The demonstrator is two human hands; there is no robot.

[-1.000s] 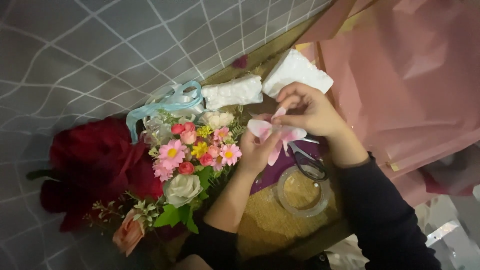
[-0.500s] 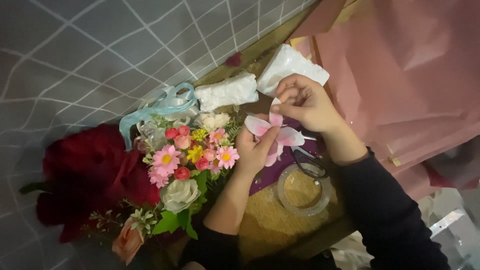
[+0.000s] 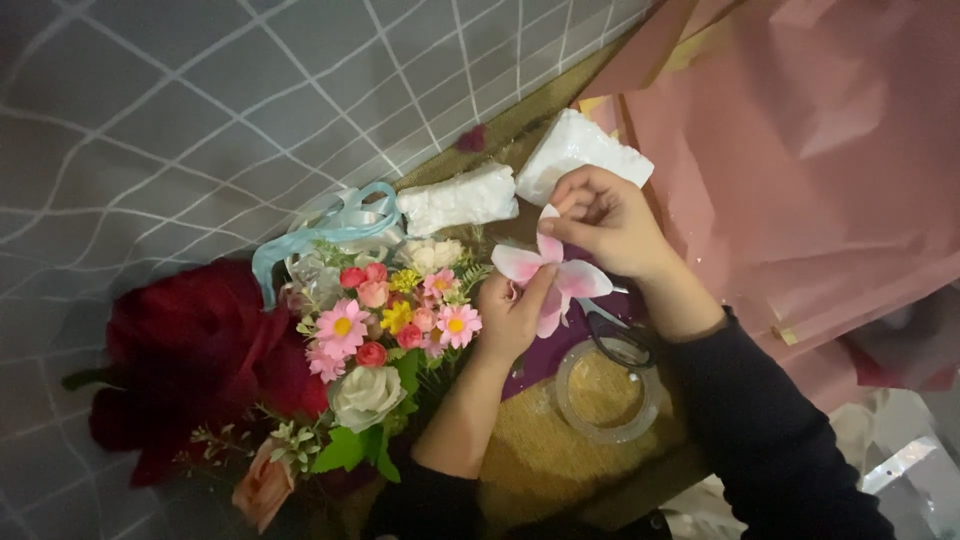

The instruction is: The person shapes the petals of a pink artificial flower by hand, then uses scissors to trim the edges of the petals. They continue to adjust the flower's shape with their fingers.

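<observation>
The left hand comes up from the bottom of the view, the forearm bare and the dark sleeve pushed back near the elbow. The hand is curled, with the thumb pointing up and pressed on the pink and white artificial flower, so it holds the flower from below. The right hand comes from the right side in a long dark sleeve, the wrist bent down to the left. Its fingers are closed in a narrow pinch on the top petal of the same flower. The flower is between both hands, above the dark purple surface, just to the right of the small bouquet.

The bouquet, with pink daisies, small roses and a white rose, lies close against the left hand. A light blue ribbon curls at its top. Left of it is a large dark red rose. Two white foam pieces lie above the hands. Below the right wrist are black scissors and a roll of clear tape. Pink wrapping paper covers the right side.
</observation>
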